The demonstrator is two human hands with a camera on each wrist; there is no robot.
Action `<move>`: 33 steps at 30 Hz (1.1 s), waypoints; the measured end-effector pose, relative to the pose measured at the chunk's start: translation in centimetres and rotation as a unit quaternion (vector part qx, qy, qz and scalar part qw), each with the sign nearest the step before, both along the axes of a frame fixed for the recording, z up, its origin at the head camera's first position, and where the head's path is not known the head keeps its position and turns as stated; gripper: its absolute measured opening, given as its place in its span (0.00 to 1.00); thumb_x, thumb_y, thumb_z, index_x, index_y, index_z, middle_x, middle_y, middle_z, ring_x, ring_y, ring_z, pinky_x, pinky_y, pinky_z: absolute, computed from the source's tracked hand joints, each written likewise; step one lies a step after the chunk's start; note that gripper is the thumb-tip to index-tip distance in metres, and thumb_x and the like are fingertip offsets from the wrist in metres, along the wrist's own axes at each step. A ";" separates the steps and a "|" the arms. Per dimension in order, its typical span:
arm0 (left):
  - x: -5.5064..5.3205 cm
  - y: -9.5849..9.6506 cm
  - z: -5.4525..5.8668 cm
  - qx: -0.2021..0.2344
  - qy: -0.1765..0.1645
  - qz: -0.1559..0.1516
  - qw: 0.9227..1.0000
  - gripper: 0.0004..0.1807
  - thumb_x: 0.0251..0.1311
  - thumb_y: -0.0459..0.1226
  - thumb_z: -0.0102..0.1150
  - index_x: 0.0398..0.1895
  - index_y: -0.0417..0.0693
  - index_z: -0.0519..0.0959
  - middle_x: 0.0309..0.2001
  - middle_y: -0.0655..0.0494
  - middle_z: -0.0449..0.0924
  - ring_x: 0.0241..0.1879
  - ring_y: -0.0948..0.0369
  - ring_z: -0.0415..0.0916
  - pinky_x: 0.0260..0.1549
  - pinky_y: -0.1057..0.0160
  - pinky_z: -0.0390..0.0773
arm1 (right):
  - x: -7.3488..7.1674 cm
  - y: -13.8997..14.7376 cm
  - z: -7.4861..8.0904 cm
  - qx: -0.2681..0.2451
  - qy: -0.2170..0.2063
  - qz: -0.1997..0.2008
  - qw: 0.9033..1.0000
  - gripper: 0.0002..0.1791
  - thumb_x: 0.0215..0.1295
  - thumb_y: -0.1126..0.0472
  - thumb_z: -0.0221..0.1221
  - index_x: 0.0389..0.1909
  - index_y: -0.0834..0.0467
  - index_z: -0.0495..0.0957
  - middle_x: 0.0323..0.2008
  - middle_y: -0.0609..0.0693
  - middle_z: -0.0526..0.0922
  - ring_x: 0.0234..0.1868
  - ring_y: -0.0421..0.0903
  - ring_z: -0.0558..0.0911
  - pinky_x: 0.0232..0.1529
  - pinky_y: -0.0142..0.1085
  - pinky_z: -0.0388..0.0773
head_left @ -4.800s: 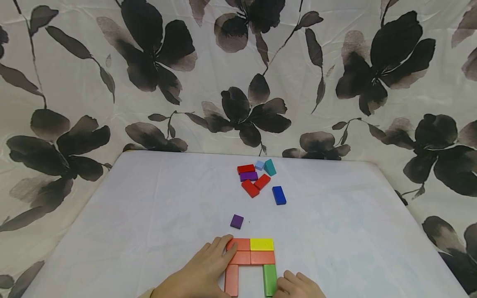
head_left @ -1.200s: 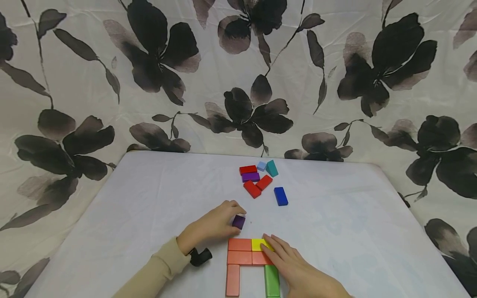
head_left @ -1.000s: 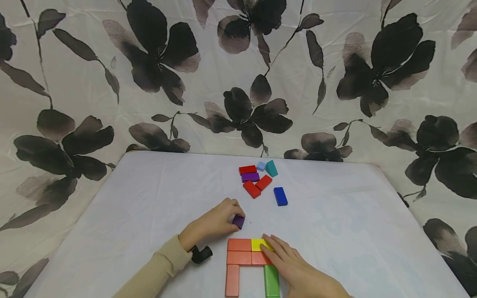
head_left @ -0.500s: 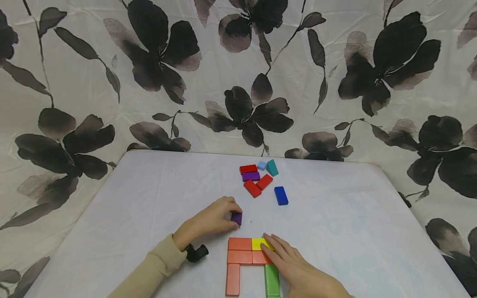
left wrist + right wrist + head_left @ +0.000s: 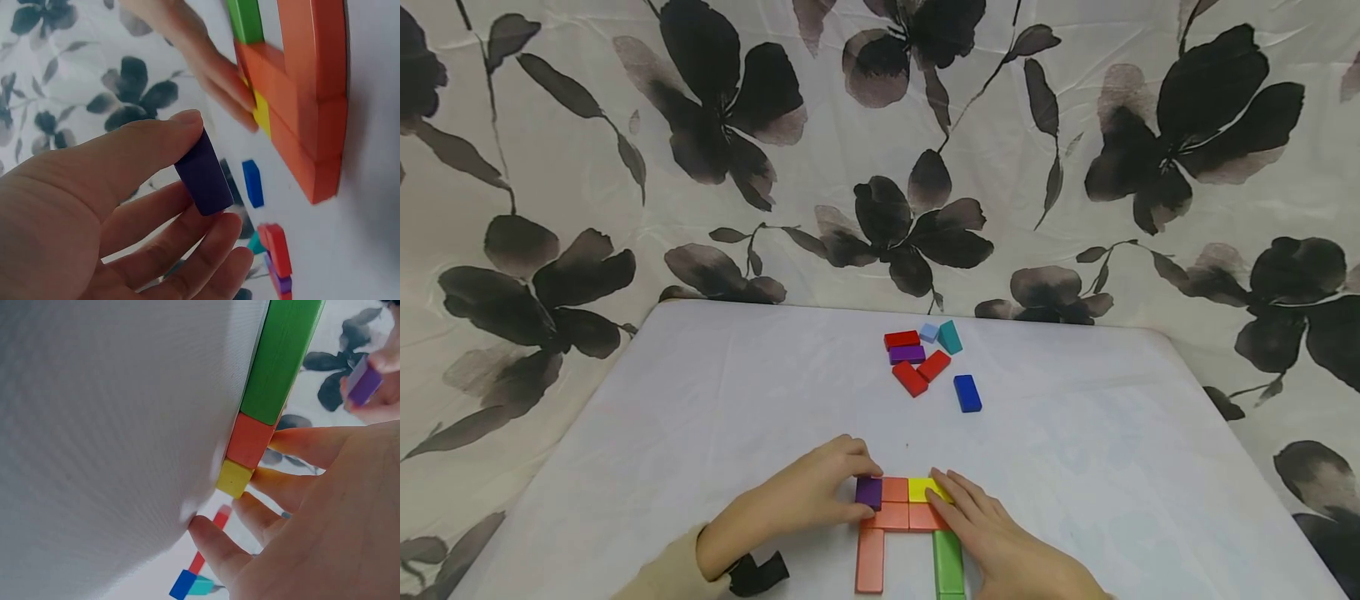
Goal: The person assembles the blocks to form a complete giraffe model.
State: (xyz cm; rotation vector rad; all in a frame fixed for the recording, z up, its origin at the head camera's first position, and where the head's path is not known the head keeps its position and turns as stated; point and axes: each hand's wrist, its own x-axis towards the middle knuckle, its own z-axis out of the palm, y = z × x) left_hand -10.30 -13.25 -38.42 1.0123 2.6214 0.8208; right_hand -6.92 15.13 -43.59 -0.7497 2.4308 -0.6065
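My left hand [image 5: 805, 492] pinches a purple block [image 5: 868, 492] between thumb and fingers, over the far left corner of a flat block arrangement. In the left wrist view the purple block [image 5: 209, 178] is seen apart from the orange blocks [image 5: 319, 131]. The arrangement has two rows of orange blocks [image 5: 891, 517] with a yellow block [image 5: 919, 490] at the far right, plus an orange leg [image 5: 870, 562] and a green leg [image 5: 947, 562]. My right hand [image 5: 1000, 537] rests with straight fingers on its right side, touching the yellow block [image 5: 234, 480] and partly covering an orange one.
Farther back lie several red blocks [image 5: 934, 366], a purple bar [image 5: 907, 354], a light blue block [image 5: 928, 332], a teal wedge [image 5: 951, 337] and a blue block [image 5: 967, 393]. The white table [image 5: 737, 400] ends at a floral cloth [image 5: 820, 125]. A black wrist camera [image 5: 760, 575] hangs under the left wrist.
My left hand took hold of the purple block beyond the arrangement and brought it nearer, over the far left orange block. My right hand moved from beside the green leg onto the right side, then stayed.
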 end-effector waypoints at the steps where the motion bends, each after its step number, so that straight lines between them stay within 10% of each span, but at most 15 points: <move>1: 0.5 0.0 0.1 0.000 -0.003 -0.002 1.000 0.18 0.53 0.39 0.75 0.47 0.45 0.85 0.40 0.66 0.75 0.43 0.67 0.70 0.44 0.67 0.77 | 0.0 0.0 0.0 -0.001 -0.001 0.000 1.000 0.65 0.41 0.21 0.63 0.79 0.38 0.46 0.79 0.41 0.39 0.76 0.55 0.48 0.60 0.65 0.64; 7: 3.2 0.3 -0.4 -0.022 -0.002 -0.035 0.999 0.14 0.50 0.43 0.77 0.39 0.55 0.83 0.39 0.73 0.72 0.40 0.72 0.66 0.40 0.72 0.74 | -0.1 0.2 0.0 -0.009 -0.007 -0.002 1.000 0.65 0.41 0.22 0.63 0.79 0.38 0.46 0.79 0.41 0.39 0.76 0.55 0.47 0.60 0.66 0.63; 15: 5.4 0.8 -3.9 -0.018 0.193 -0.137 0.971 0.09 0.54 0.49 0.70 0.29 0.57 0.82 0.31 0.70 0.70 0.32 0.74 0.60 0.30 0.82 0.59 | -0.1 0.3 -0.1 -0.008 -0.003 -0.004 1.000 0.65 0.40 0.22 0.64 0.79 0.38 0.47 0.79 0.41 0.40 0.76 0.55 0.48 0.59 0.66 0.65; 23: 6.9 1.7 -5.7 -0.059 0.279 -0.131 0.950 0.12 0.63 0.49 0.64 0.22 0.60 0.80 0.24 0.70 0.64 0.28 0.74 0.53 0.26 0.82 0.49 | -0.2 0.3 0.0 -0.006 -0.008 -0.007 1.000 0.65 0.40 0.22 0.65 0.79 0.38 0.47 0.79 0.41 0.41 0.75 0.55 0.49 0.58 0.65 0.66; 33: 7.5 1.5 -6.5 -0.037 0.265 -0.080 0.960 0.13 0.64 0.52 0.61 0.27 0.58 0.76 0.24 0.71 0.61 0.27 0.74 0.53 0.26 0.82 0.50 | -0.2 0.2 -0.2 -0.011 -0.005 -0.007 1.000 0.65 0.40 0.22 0.65 0.79 0.39 0.47 0.79 0.41 0.40 0.76 0.55 0.48 0.60 0.66 0.64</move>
